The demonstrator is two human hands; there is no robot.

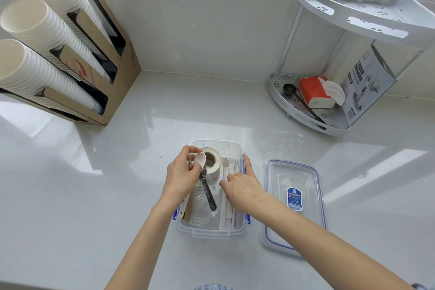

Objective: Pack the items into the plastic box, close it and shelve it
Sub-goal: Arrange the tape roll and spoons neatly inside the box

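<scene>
A clear plastic box (210,232) with blue clips stands open on the counter in front of me. Inside lie a roll of white tape (214,164), a wrapped black spoon (208,192), clear cups and paper-wrapped sticks (227,215). My left hand (182,175) hovers over the box's left side, holding a white spoon (200,159) by its bowl end. My right hand (242,186) reaches into the box's right side, its fingers resting on the paper-wrapped sticks. The box's lid (294,202), clear with a blue seal and label, lies flat to the right of the box.
A white two-tier corner shelf (353,14) stands at the back right; its lower tier holds an orange tissue pack (316,93), a black scoop (289,89) and a printed carton (367,82). A cardboard holder with three stacks of paper cups (47,49) leans at the left.
</scene>
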